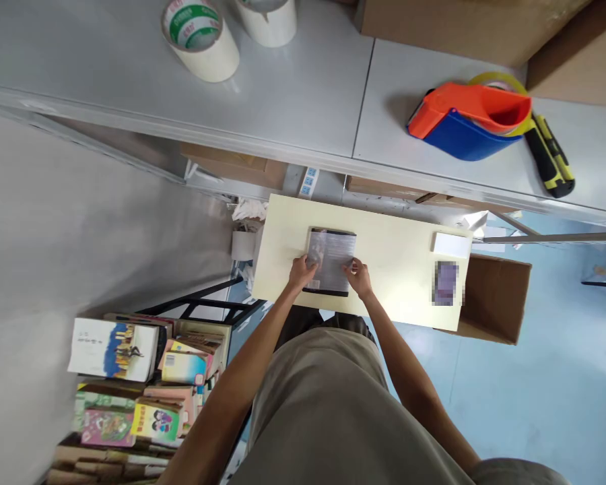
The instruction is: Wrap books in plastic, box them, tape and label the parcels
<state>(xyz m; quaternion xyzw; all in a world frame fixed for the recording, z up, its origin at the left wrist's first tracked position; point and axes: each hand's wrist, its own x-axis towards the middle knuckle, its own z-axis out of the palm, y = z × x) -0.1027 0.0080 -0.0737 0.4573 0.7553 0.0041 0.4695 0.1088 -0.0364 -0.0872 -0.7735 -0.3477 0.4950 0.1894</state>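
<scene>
Though near tbl [396, 273] edge, 2 hands [304, 271] [358, 277] clamped on bk's [331, 261] sides, rm to R.

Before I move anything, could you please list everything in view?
Book: one, grey and black, table, between the hands
Table: one, cream, centre
Flat box: one, white, table's right end
Pixelated item: one, purple, nearer than flat box
Open carton: one, brown, right of table
Worktop: one, grey, top
Tape rolls: two, cream, worktop left
Tape dispenser: one, orange and blue, worktop right
Box cutter: one, yellow and black, beside dispenser
Cardboard boxes: several, brown, on and under worktop
Power strip: one, white and blue, beyond table
Stacked books: many, mixed, lower left
Floor: one, blue, right
Shirt: one, taupe, bottom centre
Left hand: one, bare, book's left edge
Right hand: one, bare, book's right edge
</scene>
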